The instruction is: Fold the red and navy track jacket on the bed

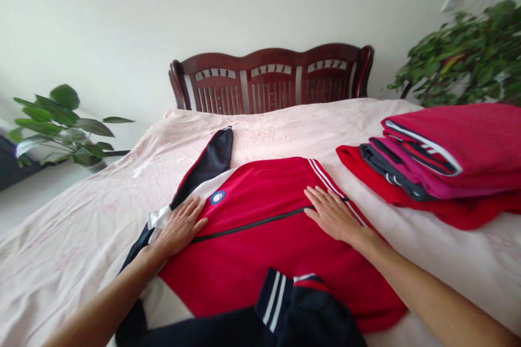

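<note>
Both hands, left hand (pixel 181 225) and right hand (pixel 331 214), press flat, gripping nothing, on the red jacket (pixel 264 227); uneven pressure could probably wrinkle it.

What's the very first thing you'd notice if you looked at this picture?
The big red jacket spread flat in the middle of the bed, with the left hand and right hand pressed flat on it. Next, the stack of folded red clothes at the right, and the dark wooden headboard behind.

jacket (pixel 268 227) hem cut off, badge (pixel 217 197) unreadable
</note>
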`<state>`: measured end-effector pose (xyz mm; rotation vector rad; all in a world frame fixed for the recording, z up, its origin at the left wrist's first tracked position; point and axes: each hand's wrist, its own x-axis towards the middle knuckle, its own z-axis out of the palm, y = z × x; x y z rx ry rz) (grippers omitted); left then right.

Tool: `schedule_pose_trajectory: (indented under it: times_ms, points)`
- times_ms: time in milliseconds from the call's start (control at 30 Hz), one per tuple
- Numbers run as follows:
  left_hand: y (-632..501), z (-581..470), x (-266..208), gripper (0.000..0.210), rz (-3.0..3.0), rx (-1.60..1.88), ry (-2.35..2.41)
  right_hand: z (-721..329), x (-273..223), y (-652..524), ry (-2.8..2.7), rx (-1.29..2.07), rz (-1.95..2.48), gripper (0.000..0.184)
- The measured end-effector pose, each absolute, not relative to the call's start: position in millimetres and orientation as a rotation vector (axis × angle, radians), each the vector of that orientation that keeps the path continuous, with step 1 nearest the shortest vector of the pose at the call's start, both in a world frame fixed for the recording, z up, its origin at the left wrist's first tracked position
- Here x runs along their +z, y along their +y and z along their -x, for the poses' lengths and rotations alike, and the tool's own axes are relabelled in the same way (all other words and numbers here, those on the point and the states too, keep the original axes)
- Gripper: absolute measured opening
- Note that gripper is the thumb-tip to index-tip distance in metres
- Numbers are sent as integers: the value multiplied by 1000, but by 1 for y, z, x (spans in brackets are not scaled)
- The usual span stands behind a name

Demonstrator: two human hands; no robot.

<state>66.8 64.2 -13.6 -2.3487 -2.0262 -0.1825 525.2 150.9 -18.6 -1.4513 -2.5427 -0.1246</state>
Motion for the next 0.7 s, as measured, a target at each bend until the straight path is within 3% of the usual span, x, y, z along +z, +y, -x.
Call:
schedule_pose_trajectory:
  times_ms: [233,367,500,700]
  points:
    - [24,-81,10,60,2143,-151,-1975,-510,6,119,-2451,-299,1617,61]
    - [-17,-71,-8,62,2240,-125,-1853,-518,-8,70,-2558,-331,1353,58]
    - [-41,-42,-24,61,2218,-161,-1917,-553,-27,52,-2502,-352,1368,55]
    - [-73,-19,-24,56,2241,-339,-2001,-569,-9,46,-2428,-146,1417,47]
